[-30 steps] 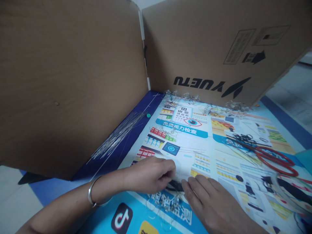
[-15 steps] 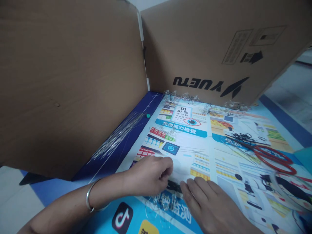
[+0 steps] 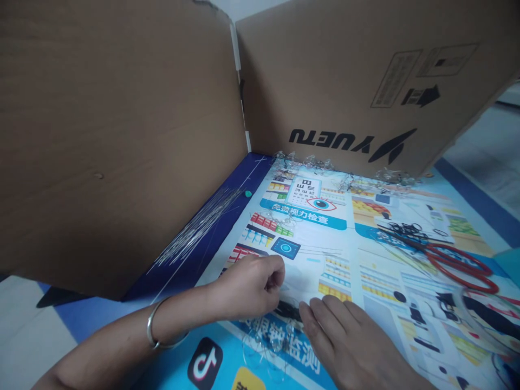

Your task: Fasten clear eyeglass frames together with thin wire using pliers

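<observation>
My left hand (image 3: 254, 284), with a metal bangle (image 3: 151, 325) on its wrist, is closed in a pinch just above the printed sheet (image 3: 303, 260). What its fingers hold is hidden or too thin to make out. To its right, my right hand (image 3: 349, 336) is low over the sheet, with fingers curled and pressed together. Anything within them is hidden too. A dark patch shows in the gap between the two hands; I cannot tell if it is print or an object. Just below that gap lies a small tangle of clear, wiry loops (image 3: 270, 341).
Cardboard panels (image 3: 114, 146) stand at left and back. A bundle of thin wires (image 3: 195, 227) lies by the left panel. Red-handled scissors (image 3: 459, 265) and small black rings (image 3: 406, 232) lie right. Clear wiry pieces (image 3: 311, 161) line the back panel. A clear round object (image 3: 487, 319) sits far right.
My left hand has shifted very slightly left, widening the gap to my right hand a little. The right hand stays nearly in place. The view has moved a few pixels.
</observation>
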Demonstrator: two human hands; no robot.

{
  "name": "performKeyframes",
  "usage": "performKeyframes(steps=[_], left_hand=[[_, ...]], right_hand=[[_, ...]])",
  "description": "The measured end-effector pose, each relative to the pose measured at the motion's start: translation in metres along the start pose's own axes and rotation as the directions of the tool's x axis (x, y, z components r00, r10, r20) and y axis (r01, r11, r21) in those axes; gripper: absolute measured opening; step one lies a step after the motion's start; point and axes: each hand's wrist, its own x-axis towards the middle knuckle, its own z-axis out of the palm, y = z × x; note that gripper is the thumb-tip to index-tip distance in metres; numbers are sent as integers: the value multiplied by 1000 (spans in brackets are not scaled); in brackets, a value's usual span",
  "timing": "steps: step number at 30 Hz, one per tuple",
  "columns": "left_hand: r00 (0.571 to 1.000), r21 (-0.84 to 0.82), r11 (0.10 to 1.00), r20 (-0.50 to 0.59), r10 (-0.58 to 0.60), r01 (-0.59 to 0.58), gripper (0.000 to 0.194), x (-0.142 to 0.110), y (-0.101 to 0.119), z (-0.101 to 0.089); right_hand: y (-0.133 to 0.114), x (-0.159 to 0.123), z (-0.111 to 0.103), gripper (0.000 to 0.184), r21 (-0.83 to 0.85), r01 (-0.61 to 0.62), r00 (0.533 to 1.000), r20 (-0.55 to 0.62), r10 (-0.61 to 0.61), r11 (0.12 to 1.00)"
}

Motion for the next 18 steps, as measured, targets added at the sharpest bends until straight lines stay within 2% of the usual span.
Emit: performKeyframes(steps=[18], left_hand=[[999,-31,999,27,-28,29,11,0,-2,3]], right_hand=[[1,-2,6,33,6,0,1000,10,0,1000]])
